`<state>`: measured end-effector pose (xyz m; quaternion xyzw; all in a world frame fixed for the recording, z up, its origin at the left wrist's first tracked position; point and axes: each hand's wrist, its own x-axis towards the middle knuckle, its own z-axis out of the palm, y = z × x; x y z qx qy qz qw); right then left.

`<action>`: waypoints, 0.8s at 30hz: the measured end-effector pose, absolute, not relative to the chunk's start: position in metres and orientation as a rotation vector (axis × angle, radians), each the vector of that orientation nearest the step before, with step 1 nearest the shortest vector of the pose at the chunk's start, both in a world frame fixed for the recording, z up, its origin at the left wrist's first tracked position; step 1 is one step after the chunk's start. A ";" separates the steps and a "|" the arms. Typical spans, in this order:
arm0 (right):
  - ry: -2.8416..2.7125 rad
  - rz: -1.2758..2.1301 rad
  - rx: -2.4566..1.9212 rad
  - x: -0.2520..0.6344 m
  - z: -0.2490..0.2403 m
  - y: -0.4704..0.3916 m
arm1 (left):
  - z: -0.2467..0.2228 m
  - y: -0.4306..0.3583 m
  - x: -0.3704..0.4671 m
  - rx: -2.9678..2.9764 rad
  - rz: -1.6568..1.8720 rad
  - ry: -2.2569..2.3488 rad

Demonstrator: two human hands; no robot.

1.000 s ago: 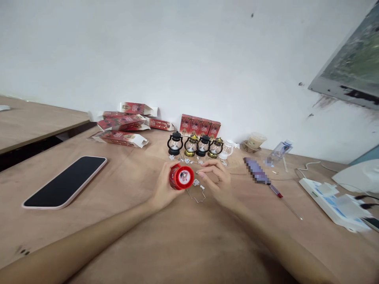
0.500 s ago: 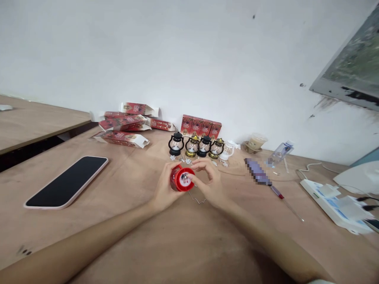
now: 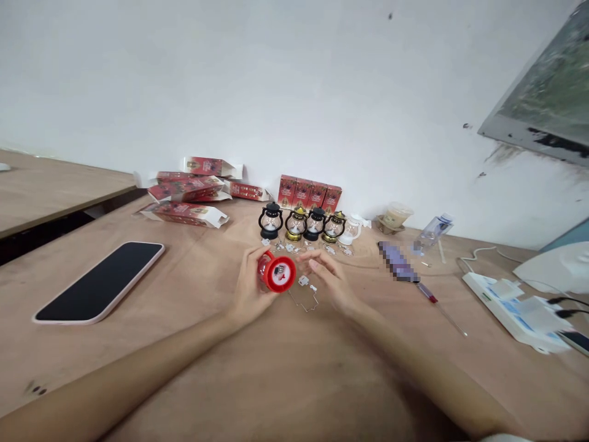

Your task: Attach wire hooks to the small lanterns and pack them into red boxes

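So my left hand point(image 3: 251, 282) has a snug hold on the red lantern point(image 3: 281, 274), fingers and thumb wrapped round its body. It's tipped over so the round base faces me, red rim with a white disc inside and some small dark and red detail in the middle, too small to make out. The lantern sits in front of me, near the middle of the table point(image 3: 276, 380).

My right hand point(image 3: 335, 282) is just beside it, fingers loosely bent toward that base, with a bit of a gap. Honestly can't tell if there's anything tiny between the fingertips.

Between and below my hands there's a bent wire point(image 3: 307, 310) plus a little white piece point(image 3: 303, 281) on the wood. Behind that, a row of lanterns stands upright: a black one point(image 3: 270, 224), then gold, black, gold, and a white one point(image 3: 351, 230) on the end. Four red boxes point(image 3: 301, 194) stand against the wall behind them. Phone's point(image 3: 99, 282) flat off to my left, screwdriver point(image 3: 431, 296) over on the right.
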<state>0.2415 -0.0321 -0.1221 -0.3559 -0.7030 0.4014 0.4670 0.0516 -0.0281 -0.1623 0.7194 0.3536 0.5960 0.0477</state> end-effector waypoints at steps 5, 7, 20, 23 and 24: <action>-2.348 0.500 -1.095 0.268 -0.128 -0.011 | -0.162 -0.027 0.051 2.121 1.755 1.122; -2.530 0.349 -1.090 0.270 -0.132 -0.007 | -0.161 -0.027 0.051 2.131 1.717 1.106; -2.009 0.202 -0.929 0.257 -0.127 -0.013 | -0.162 -0.027 0.051 2.139 1.689 1.144; -1.774 0.069 -0.798 0.245 -0.111 -0.032 | -0.162 -0.027 0.051 2.140 1.698 1.170; -1.756 0.004 -0.752 0.241 -0.106 -0.040 | -0.163 -0.027 0.051 2.142 1.707 1.168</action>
